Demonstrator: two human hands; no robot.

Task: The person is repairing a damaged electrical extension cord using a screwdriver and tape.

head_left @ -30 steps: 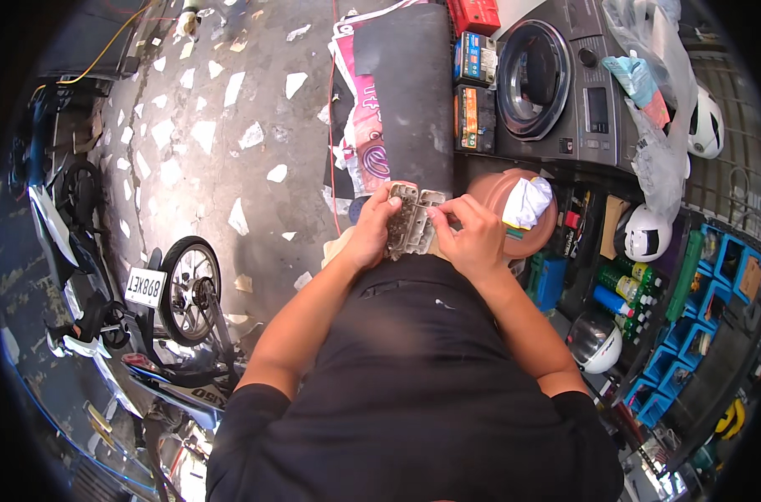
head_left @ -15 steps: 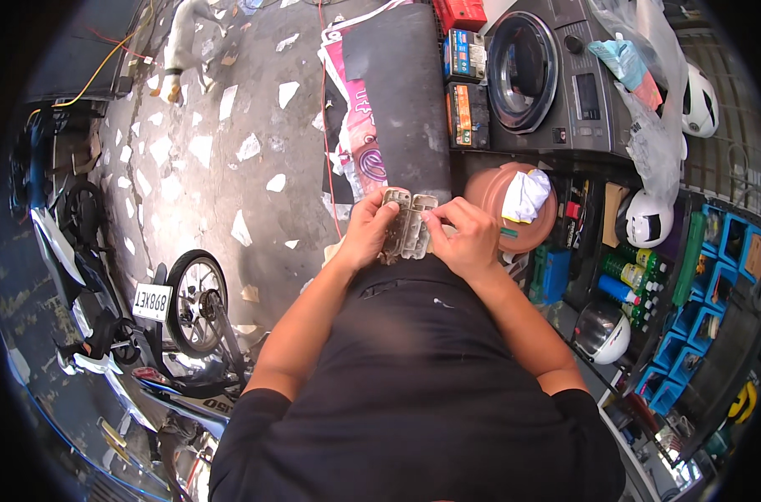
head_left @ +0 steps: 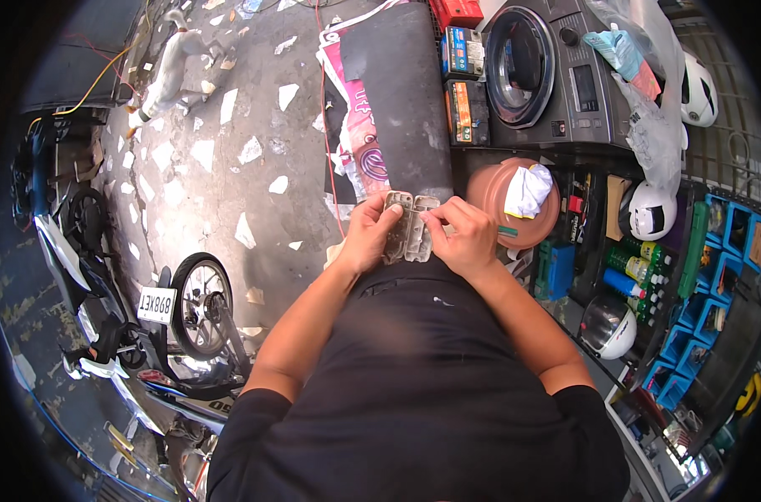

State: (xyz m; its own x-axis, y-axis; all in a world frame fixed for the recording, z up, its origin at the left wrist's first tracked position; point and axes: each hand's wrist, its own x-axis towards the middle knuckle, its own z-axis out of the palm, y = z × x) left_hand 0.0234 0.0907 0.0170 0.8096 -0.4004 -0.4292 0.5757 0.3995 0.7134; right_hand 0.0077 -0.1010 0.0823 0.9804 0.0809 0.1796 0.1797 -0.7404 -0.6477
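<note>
Near the centre of the frame, a small, worn, greyish compartment case (head_left: 417, 239) lay opened into two halves side by side, just above the hem of the person's black shirt (head_left: 431, 376). The left hand (head_left: 369, 233) had its grip closed on the case's left half, the thumb pressed across the upper face. The right hand (head_left: 466, 236) was at the right half, thumb and bent fingers gathered at its outer edge; whether that grip was closed on the rim or on some small piece could not be told.

Above the hands, a dark sheet (head_left: 410, 84) ran to the top of the frame, partly covering a pink and white banner (head_left: 366, 142). Right of the hands, a crumpled white cloth (head_left: 529, 191) rested on a round brown top (head_left: 486, 197). In the upper right, two boxy batteries (head_left: 467, 113) stood beside a dark grey front-loading washing machine (head_left: 580, 42), with a clear plastic bag (head_left: 661, 155) hanging past its right side. Lower on the right were a white helmet (head_left: 651, 213), bottles (head_left: 636, 268) and blue bins (head_left: 697, 322).

In the upper left, a white dog (head_left: 169, 79) was on the grey floor (head_left: 259, 201), scattered with pale patches. A motorcycle wheel (head_left: 203, 303) showed at the lower left.
</note>
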